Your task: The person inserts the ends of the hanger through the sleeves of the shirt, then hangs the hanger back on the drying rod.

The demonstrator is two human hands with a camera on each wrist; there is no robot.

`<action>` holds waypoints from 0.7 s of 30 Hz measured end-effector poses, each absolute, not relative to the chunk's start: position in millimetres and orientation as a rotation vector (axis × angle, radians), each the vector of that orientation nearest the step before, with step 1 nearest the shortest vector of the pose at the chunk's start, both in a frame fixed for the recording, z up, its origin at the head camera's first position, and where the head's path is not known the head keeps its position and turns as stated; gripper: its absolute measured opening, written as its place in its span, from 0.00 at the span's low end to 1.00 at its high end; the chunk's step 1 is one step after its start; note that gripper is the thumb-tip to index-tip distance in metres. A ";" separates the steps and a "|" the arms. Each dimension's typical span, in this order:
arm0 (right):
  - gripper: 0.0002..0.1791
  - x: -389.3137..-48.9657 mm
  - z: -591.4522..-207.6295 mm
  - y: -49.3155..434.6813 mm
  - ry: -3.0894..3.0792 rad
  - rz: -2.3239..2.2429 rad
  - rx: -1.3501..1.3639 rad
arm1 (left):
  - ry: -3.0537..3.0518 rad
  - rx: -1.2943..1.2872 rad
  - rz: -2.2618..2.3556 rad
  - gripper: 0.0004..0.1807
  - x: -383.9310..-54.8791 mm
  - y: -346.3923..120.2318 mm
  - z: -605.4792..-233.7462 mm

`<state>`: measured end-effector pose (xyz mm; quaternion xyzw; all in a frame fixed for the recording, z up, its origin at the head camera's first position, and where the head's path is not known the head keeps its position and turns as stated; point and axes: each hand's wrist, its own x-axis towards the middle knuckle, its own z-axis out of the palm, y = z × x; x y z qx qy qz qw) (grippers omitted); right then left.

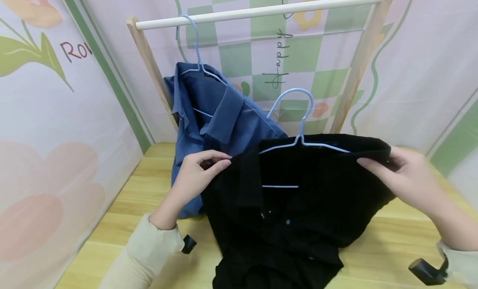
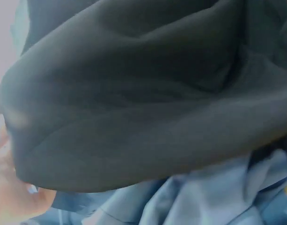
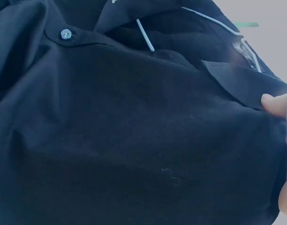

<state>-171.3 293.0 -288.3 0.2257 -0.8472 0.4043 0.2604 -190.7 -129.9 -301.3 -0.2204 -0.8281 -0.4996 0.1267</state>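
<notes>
A black button-up shirt [image 1: 310,218] is spread between both hands in the head view, with a light-blue wire hanger [image 1: 307,110] inside its shoulders and the hook standing up above the collar. My left hand [image 1: 194,175] pinches the shirt at the left shoulder between thumb and fingers. At the opposite shoulder, my right hand [image 1: 408,179] grips the cloth near the collar's end, thumb on the front. The right wrist view shows that thumb [image 3: 274,104] on the cloth and a small button [image 3: 65,33]. Black fabric [image 2: 110,136] fills most of the left wrist view.
Behind stands a rack with a white rail [image 1: 254,14] and wooden legs [image 1: 358,69]. A blue shirt [image 1: 229,115] hangs from it on another light-blue hanger [image 1: 197,40], partly covered by the black shirt. Wood-grain tabletop [image 1: 130,202] lies beneath; printed curtains [image 1: 48,127] surround it.
</notes>
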 end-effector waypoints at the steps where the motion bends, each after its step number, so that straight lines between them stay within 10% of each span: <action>1: 0.19 -170.9 -287.5 295.0 -2.321 1.125 0.560 | -2.416 -0.622 -1.487 0.08 -190.8 -129.1 -303.6; 21: 0.22 -164.1 -281.1 328.2 -2.281 1.340 0.277 | -2.091 -0.558 -1.864 0.18 -188.3 -100.3 -328.1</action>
